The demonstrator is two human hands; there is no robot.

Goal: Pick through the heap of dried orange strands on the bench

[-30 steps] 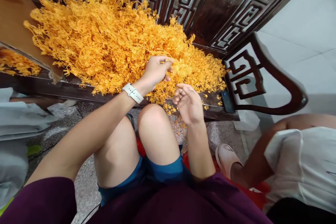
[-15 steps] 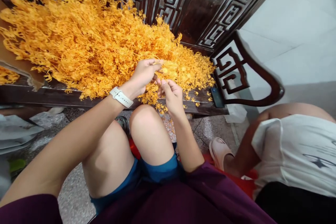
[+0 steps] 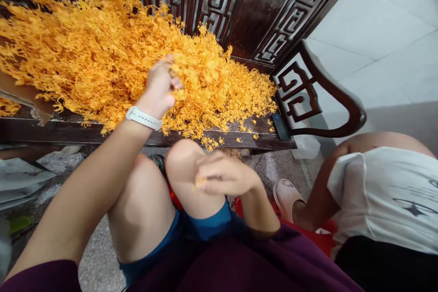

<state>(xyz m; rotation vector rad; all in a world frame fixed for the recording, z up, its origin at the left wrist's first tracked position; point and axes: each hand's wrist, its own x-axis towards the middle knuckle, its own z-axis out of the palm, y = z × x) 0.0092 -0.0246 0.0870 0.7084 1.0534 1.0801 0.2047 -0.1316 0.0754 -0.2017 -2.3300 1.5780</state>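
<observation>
Plucking apparently underway: orange sprig (image 3: 185, 61) gripped by curled left hand (image 3: 159, 86); orange fragment (image 3: 200, 183) pinched by near-closed right hand (image 3: 224, 174); release seemingly required next.

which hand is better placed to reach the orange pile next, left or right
Left, it seems: the left hand is at the orange pile, while the right hand is over one knee, with something orange at its fingertips.

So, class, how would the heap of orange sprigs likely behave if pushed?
The heap of orange sprigs would probably drag along tangled, since its thin stems interlace. Loose blossoms may scatter, as several lie apart on the bench.
</observation>
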